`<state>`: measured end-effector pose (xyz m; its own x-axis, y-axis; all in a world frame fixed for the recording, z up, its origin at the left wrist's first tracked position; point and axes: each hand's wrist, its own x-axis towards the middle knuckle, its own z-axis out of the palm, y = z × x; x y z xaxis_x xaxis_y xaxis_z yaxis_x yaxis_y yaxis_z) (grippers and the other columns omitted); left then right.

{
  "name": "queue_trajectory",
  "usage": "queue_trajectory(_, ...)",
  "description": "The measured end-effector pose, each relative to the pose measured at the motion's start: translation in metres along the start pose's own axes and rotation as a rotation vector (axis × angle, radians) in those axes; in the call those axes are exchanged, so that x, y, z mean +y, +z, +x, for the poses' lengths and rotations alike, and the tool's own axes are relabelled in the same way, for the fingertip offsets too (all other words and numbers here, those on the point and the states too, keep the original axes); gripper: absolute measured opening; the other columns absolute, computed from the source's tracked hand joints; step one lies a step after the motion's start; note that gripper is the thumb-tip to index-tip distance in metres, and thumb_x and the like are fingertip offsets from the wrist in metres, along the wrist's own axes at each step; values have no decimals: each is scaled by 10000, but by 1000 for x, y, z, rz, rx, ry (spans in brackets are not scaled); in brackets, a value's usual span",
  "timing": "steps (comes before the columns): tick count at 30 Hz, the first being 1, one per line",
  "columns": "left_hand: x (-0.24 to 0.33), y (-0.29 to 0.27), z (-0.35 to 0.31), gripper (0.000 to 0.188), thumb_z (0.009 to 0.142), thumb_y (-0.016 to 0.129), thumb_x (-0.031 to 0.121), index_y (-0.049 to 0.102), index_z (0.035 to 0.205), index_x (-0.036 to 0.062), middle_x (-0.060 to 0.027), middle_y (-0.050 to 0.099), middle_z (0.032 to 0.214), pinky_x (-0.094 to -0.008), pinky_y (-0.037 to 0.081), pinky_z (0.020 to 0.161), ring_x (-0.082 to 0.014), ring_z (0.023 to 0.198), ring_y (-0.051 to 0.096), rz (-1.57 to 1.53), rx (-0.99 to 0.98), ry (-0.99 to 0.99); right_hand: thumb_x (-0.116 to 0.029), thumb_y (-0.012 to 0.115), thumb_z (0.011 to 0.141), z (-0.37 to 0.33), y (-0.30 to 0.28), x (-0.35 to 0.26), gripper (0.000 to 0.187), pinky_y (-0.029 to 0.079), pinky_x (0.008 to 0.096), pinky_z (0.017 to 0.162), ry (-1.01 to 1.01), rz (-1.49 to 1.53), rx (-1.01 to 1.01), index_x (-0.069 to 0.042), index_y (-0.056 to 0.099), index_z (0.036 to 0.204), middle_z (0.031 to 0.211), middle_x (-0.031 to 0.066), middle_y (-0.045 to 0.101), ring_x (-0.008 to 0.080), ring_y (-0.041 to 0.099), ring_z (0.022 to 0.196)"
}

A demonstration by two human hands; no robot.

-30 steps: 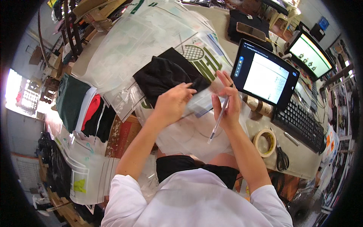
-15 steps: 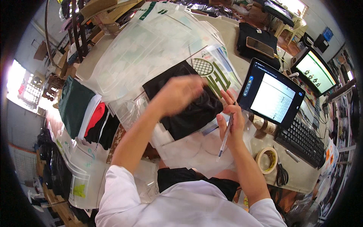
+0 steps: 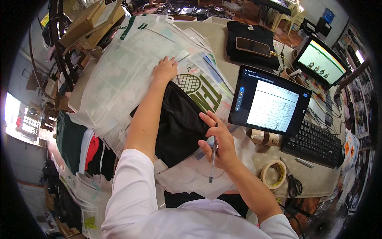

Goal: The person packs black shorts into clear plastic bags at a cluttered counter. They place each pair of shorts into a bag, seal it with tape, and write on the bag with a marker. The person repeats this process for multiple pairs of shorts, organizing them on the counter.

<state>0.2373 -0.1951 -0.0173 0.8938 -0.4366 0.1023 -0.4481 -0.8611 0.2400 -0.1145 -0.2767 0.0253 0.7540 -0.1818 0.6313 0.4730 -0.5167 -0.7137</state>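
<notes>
At far left I have a row of folded garments (image 3: 70,139) in dark green, white, red and black. Above them sits a brown cardboard box (image 3: 82,20); I cannot tell what it holds. Rightward, translucent plastic sheets (image 3: 115,71), some perhaps bags, overlap in a broad pile. My left hand (image 3: 164,70) lies on them, fingers splayed, grasping nothing. Just below it, at centre, a black garment (image 3: 177,127) rests on the plastic, partly behind my left forearm. I judge its laying-out largely done: it looks mostly flat, and no plastic covers it; what is left I cannot tell. Beside its right edge, my right hand (image 3: 221,144) grasps a pen (image 3: 213,161), tip downward. Further right are a lit tablet (image 3: 272,105), a tape roll (image 3: 266,175) and a black keyboard (image 3: 312,143).
</notes>
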Motion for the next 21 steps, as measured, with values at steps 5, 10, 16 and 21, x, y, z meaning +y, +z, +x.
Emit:
queue_trajectory(5, -26, -56, 34, 449, 949, 386, 376, 657, 1102, 52, -256, 625, 1100, -468, 419, 978, -431, 1079, 569, -131, 174, 72, -92, 706, 797, -2, 3, -1, 254, 405, 425, 1006, -20, 13, 17, -64, 468, 882, 1297, 207, 566, 398, 475, 1269)
queue_trajectory(10, 4, -206, 24, 450, 940, 405, 394, 695, 963, 51, -259, 644, 1002, -499, 461, 888, -426, 1002, 602, -252, 653, 189, -109, 696, 817, 0, 0, -5, 241, 417, 422, 990, -7, 15, 59, -51, 470, 876, 1275, 197, 583, 402, 489, 1252)
queue_trajectory(16, 19, -417, -19, 333, 896, 459, 209, 648, 1129, 65, -64, 696, 961, -365, 547, 722, -184, 779, 646, -1041, 391, 397, -131, 677, 849, -4, 0, -2, 228, 423, 421, 980, -19, -14, 108, -53, 464, 871, 1272, 195, 586, 397, 493, 1249)
queue_trajectory(21, -3, -501, -107, 430, 994, 373, 351, 548, 1269, 70, -133, 597, 1238, -461, 467, 975, -311, 1131, 578, -1222, 812, 220, -131, 660, 865, -7, -3, -1, 223, 406, 419, 1005, -18, 22, 140, -40, 457, 870, 1265, 204, 587, 395, 490, 1253)
